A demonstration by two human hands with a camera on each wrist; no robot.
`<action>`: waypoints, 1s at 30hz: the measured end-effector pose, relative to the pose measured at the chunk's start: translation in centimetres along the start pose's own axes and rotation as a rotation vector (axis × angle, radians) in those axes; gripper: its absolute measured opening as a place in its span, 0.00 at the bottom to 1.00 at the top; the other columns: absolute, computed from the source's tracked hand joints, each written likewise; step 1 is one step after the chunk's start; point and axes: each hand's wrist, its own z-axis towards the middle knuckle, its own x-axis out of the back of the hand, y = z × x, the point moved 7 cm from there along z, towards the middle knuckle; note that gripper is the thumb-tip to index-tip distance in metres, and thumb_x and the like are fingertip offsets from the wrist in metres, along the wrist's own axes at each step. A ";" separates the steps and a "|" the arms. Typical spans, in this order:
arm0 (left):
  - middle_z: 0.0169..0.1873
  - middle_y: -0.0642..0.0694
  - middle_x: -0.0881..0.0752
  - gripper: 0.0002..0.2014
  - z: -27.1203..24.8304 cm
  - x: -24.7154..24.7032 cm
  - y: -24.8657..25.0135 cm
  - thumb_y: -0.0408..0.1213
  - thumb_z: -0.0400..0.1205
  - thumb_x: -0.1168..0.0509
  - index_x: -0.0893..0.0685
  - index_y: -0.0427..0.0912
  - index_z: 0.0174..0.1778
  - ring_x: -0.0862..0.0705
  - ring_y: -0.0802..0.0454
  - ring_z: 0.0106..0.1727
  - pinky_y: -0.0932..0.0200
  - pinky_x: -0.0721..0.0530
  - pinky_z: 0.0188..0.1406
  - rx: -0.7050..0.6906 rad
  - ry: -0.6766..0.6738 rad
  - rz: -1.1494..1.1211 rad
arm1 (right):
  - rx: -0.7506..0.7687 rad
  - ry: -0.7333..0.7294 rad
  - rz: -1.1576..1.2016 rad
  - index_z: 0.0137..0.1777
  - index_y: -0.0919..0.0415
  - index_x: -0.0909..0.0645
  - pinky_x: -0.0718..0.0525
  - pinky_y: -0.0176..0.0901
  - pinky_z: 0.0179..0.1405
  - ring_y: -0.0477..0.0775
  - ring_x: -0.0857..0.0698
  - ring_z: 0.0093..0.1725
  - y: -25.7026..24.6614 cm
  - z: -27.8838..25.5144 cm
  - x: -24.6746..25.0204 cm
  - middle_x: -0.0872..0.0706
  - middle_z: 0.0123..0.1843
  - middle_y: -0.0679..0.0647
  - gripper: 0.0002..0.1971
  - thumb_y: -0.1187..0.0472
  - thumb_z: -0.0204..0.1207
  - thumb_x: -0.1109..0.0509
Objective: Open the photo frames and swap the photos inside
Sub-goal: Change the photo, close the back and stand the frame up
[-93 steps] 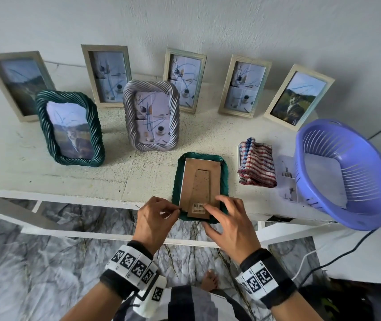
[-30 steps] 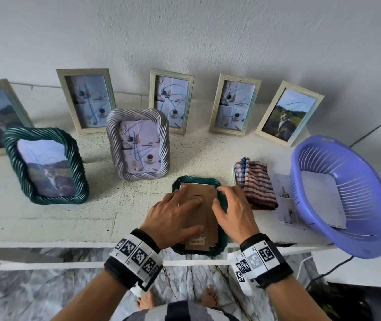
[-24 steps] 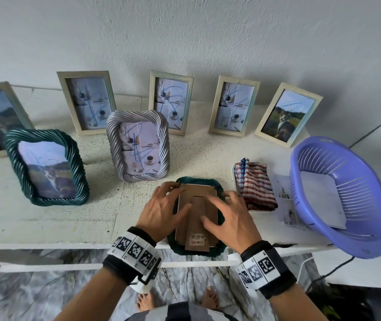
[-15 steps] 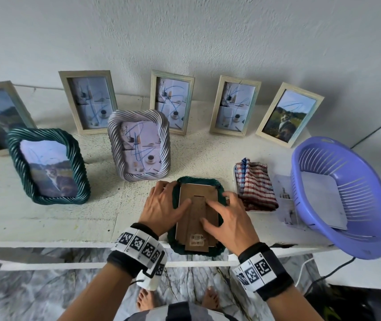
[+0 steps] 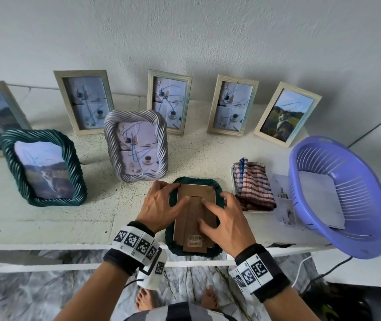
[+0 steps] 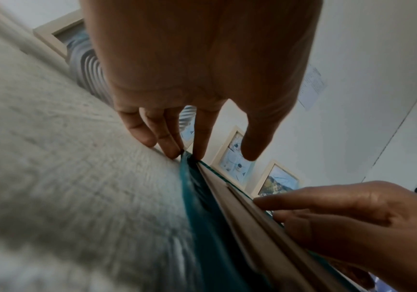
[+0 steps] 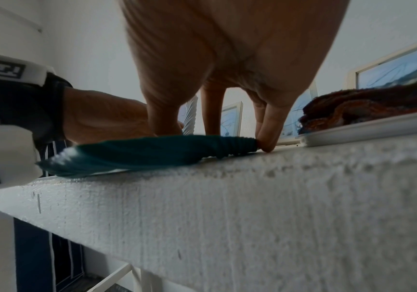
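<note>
A green rope-pattern frame lies face down at the table's front edge, its near end past the edge. Its brown backing board with the folded stand faces up. My left hand is at the frame's far-left corner, fingertips down on the rim and thumb on the board's left edge. My right hand is spread over the board, index finger and thumb pressing it, outer fingers at the right rim. The left wrist view shows left fingertips at the green rim. The right wrist view shows a right fingertip against the frame.
A second green frame and a silver frame stand behind. Several wooden frames lean on the wall. A striped cloth on a white tray, a loose photo and a purple basket sit on the right.
Three seconds ago my left hand pinched at the frame's near-left corner. A second ago both hands lay over the board; they have since spread to its sides and barely moved in the last half second.
</note>
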 end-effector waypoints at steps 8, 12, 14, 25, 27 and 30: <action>0.57 0.47 0.17 0.18 -0.2 1.0 -0.3 0.45 0.83 0.33 0.23 0.43 0.67 0.16 0.50 0.54 0.50 0.16 0.57 0.058 0.086 -0.254 | 0.016 0.013 -0.089 0.68 0.48 0.18 0.21 0.49 0.62 0.60 0.28 0.68 -0.7 0.0 0.7 0.27 0.69 0.59 0.28 0.35 0.73 0.37; 0.55 0.38 0.12 0.13 -1.0 0.8 -0.7 0.42 0.88 0.44 0.20 0.43 0.64 0.13 0.44 0.55 0.44 0.12 0.50 0.275 0.019 -0.867 | 0.081 0.066 -0.259 0.53 0.57 0.14 0.20 0.51 0.52 0.57 0.26 0.54 -3.0 0.3 1.4 0.20 0.56 0.55 0.35 0.27 0.73 0.47; 0.54 0.39 0.11 0.16 -1.3 1.4 0.1 0.46 0.89 0.48 0.19 0.46 0.64 0.12 0.46 0.56 0.45 0.13 0.51 0.266 0.013 -0.966 | 0.043 0.004 -0.222 0.56 0.58 0.19 0.20 0.47 0.52 0.55 0.25 0.54 -3.7 0.3 1.6 0.21 0.53 0.53 0.42 0.21 0.71 0.53; 0.62 0.53 0.13 0.22 -2.1 1.8 5.3 0.55 0.84 0.47 0.20 0.51 0.69 0.14 0.55 0.61 0.54 0.15 0.56 -0.149 -0.077 -0.841 | 0.030 0.042 0.268 0.43 0.55 0.27 0.32 0.31 0.17 0.43 0.30 0.18 -4.4 0.4 7.5 0.20 0.29 0.50 0.07 0.58 0.82 0.35; 0.63 0.57 0.15 0.19 -2.2 1.7 4.7 0.53 0.83 0.41 0.20 0.53 0.68 0.16 0.60 0.60 0.61 0.15 0.52 -0.204 -0.016 -0.621 | 0.028 0.122 0.335 0.37 0.53 0.31 0.34 0.31 0.19 0.44 0.33 0.19 -3.5 0.3 8.6 0.28 0.26 0.48 0.13 0.66 0.81 0.36; 0.67 0.53 0.20 0.25 -2.7 1.3 2.4 0.57 0.80 0.40 0.21 0.51 0.70 0.18 0.59 0.62 0.58 0.13 0.53 -0.245 0.039 -0.373 | -0.066 0.111 0.648 0.47 0.55 0.22 0.29 0.31 0.27 0.42 0.27 0.26 -1.9 -0.2 8.0 0.22 0.30 0.47 0.07 0.69 0.81 0.35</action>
